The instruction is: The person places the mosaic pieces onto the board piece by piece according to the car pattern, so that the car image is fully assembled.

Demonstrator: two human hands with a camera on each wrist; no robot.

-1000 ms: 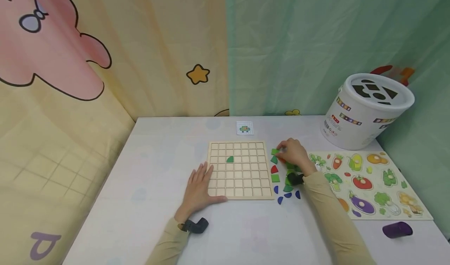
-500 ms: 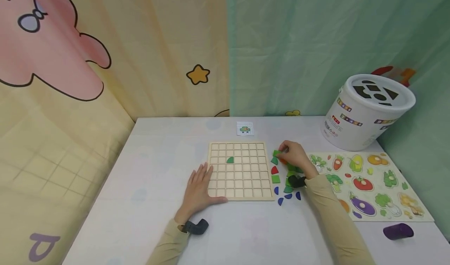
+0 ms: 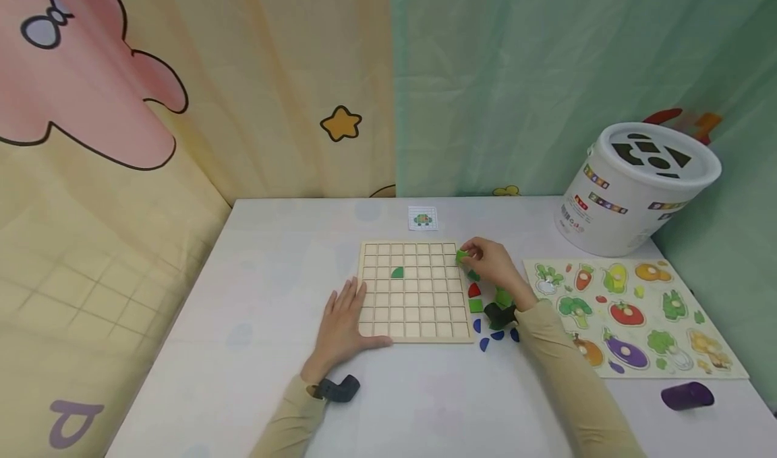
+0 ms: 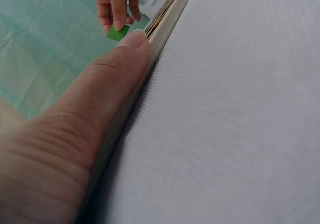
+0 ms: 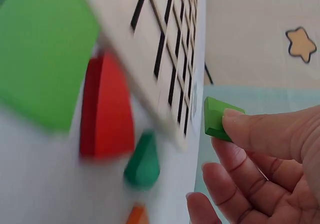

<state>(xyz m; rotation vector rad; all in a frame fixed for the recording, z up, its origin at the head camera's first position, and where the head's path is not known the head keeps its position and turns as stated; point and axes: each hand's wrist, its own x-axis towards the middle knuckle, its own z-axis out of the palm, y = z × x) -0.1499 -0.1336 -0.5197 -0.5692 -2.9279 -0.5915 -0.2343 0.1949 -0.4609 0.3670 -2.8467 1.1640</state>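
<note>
My right hand (image 3: 494, 264) pinches a green square block (image 5: 216, 117) between thumb and fingers, lifted by the upper right corner of the wooden grid board (image 3: 419, 309). One dark green quarter-circle piece (image 3: 397, 273) sits in a cell of that board. My left hand (image 3: 342, 323) rests with spread, straight fingers along the board's left edge, its thumb (image 4: 107, 78) at the near edge. Right of the board lie a red quarter-circle piece (image 3: 474, 290), another green square (image 3: 476, 306), several blue half-circle pieces (image 3: 484, 344) and more green pieces, partly hidden under my right wrist.
A small picture card (image 3: 422, 218) lies behind the board. To the right are a vegetable puzzle board (image 3: 655, 336), a white bucket (image 3: 631, 202) with a shape-cut lid and a dark purple cylinder (image 3: 687, 396). Curtains stand behind the table.
My right hand has lifted the green square block from the loose pieces and moved left to the board's upper right corner. My left hand has stayed in place.
</note>
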